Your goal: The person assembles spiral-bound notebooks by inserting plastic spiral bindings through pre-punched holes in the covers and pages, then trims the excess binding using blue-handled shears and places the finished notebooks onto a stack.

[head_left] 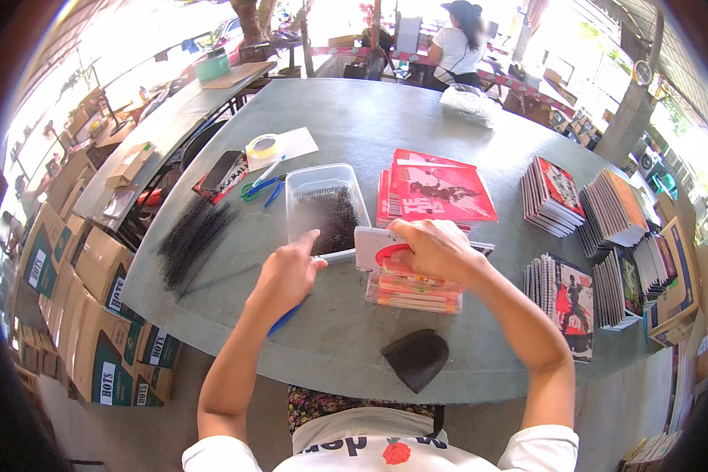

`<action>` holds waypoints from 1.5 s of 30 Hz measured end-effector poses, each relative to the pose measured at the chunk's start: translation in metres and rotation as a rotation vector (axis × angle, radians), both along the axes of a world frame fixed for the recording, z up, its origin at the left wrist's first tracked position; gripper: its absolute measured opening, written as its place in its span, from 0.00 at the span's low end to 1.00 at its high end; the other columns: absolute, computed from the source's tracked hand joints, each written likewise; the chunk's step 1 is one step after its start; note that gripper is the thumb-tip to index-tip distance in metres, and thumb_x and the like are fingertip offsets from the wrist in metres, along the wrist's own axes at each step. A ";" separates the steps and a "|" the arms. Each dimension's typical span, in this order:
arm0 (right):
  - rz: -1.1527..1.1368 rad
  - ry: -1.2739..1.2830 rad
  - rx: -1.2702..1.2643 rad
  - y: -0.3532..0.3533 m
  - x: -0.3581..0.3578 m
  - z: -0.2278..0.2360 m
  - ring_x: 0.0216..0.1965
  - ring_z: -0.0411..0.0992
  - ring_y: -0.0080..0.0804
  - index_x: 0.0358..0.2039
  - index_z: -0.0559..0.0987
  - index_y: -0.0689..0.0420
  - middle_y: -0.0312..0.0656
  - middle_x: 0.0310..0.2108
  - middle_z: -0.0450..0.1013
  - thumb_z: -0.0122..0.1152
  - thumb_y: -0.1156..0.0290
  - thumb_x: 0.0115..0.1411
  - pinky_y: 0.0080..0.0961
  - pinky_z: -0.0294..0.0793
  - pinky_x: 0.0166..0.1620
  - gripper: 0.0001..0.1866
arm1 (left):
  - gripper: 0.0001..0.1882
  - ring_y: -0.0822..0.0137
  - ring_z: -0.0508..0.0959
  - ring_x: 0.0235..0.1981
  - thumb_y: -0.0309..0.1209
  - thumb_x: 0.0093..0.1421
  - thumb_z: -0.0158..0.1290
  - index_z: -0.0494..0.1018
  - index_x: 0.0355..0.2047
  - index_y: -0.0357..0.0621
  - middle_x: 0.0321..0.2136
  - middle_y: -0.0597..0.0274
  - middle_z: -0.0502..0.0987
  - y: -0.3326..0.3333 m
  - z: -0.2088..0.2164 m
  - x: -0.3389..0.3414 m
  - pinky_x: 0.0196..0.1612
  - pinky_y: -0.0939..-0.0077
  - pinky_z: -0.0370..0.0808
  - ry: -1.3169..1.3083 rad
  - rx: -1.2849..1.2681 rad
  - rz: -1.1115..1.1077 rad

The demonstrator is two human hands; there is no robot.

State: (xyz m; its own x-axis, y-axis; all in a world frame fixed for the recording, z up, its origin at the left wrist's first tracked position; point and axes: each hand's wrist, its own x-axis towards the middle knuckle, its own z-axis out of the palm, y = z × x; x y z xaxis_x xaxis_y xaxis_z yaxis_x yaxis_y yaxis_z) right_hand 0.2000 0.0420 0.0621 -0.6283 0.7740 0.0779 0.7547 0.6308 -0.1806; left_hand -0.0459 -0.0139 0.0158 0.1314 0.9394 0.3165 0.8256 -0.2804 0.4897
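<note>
My right hand [433, 250] grips a small notebook [374, 242] with a white and red cover, tilted above a stack of small books [417, 297]. At the near edge of a clear plastic tub [355, 189] is my left hand [287, 267]. Its index finger and thumb stand apart, and nothing shows between them. Black wire binding coils [330, 208] fill much of the tub. More long black coils [193, 236] lie in a heap to its left, with one single coil [228, 275] stretching toward my left hand.
Behind my right hand stands a stack of red books [444, 189]. Several notebook stacks [554, 197] fill the table's right side. Scissors [252, 189], a tape roll [263, 146] and a blue pen [287, 316] lie nearby. A dark rounded piece [417, 359] rests near the front edge. A person [458, 47] is far off.
</note>
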 end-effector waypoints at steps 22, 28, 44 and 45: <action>0.015 0.343 -0.041 0.009 -0.013 -0.016 0.31 0.75 0.44 0.35 0.79 0.54 0.46 0.27 0.76 0.57 0.66 0.52 0.35 0.73 0.34 0.10 | 0.14 0.76 0.77 0.28 0.22 0.55 0.53 0.73 0.44 0.37 0.26 0.60 0.78 0.005 -0.005 0.043 0.34 0.79 0.74 -0.455 -0.198 -0.204; -0.037 0.275 0.083 0.002 -0.019 -0.014 0.29 0.75 0.45 0.31 0.78 0.58 0.48 0.25 0.75 0.56 0.68 0.52 0.38 0.73 0.34 0.09 | 0.12 0.77 0.77 0.29 0.25 0.55 0.56 0.75 0.40 0.37 0.28 0.58 0.80 0.007 0.007 0.050 0.34 0.81 0.74 -0.601 -0.019 -0.048; -0.118 0.444 0.055 -0.010 -0.031 -0.017 0.32 0.75 0.44 0.29 0.78 0.55 0.46 0.27 0.75 0.60 0.64 0.50 0.37 0.72 0.34 0.09 | 0.11 0.58 0.75 0.29 0.19 0.49 0.57 0.75 0.35 0.39 0.29 0.54 0.75 0.014 -0.010 0.065 0.28 0.71 0.73 -0.280 0.604 -0.044; -0.079 0.507 0.028 -0.010 -0.031 -0.017 0.32 0.74 0.45 0.31 0.78 0.55 0.46 0.27 0.75 0.59 0.66 0.51 0.38 0.72 0.34 0.09 | 0.11 0.57 0.74 0.29 0.19 0.49 0.56 0.74 0.35 0.39 0.28 0.55 0.74 0.015 -0.011 0.064 0.29 0.70 0.72 -0.246 0.659 -0.041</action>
State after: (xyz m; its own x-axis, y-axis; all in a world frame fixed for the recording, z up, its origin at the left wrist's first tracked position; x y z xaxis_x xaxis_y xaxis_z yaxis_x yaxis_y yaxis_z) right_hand 0.1687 0.0324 0.0446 -0.4455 0.8112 0.3788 0.6224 0.5848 -0.5203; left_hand 0.0179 0.0008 0.0044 0.0138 0.5374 0.8432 0.6953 -0.6112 0.3781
